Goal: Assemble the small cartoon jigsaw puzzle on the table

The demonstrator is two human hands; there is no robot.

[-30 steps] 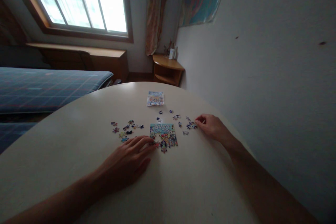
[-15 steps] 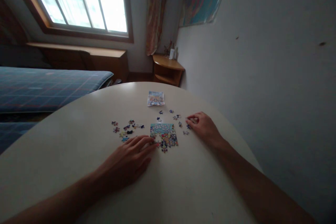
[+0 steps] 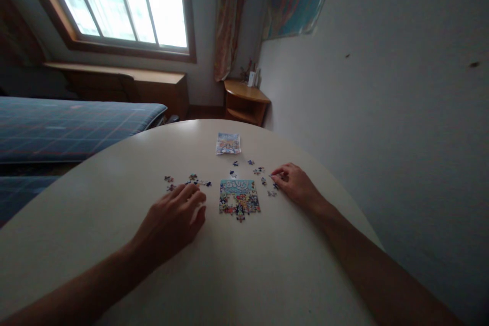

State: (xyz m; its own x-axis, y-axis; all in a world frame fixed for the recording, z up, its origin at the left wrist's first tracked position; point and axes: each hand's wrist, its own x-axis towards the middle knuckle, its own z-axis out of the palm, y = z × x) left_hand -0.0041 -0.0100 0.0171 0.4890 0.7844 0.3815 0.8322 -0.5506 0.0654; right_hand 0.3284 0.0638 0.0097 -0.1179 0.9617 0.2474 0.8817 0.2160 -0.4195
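Note:
A partly assembled jigsaw puzzle (image 3: 240, 187) lies flat on the round white table (image 3: 244, 275), with a gap in its left part and an uneven lower edge. My left hand (image 3: 173, 214) is just left of it, palm down over the left group of loose puzzle pieces (image 3: 193, 177); its fingers are bent, the thumb apart, and it hides some pieces. To the right, my right hand (image 3: 296, 183) rests with thumb and index finger pinched on a small puzzle piece (image 3: 271, 176), mostly covered by the fingertips. More loose pieces (image 3: 263, 181) lie between that hand and the puzzle.
Behind the puzzle lies a small printed packet (image 3: 228, 143). A wall (image 3: 382, 127) runs along the table's right side. Beyond its left edge is a bed with a plaid mattress (image 3: 76, 127). A wooden corner shelf (image 3: 246, 92) stands past the far edge.
My left hand has moved from the puzzle's lower left edge leftward onto the loose pieces, uncovering that edge. My right hand has stayed nearly in place.

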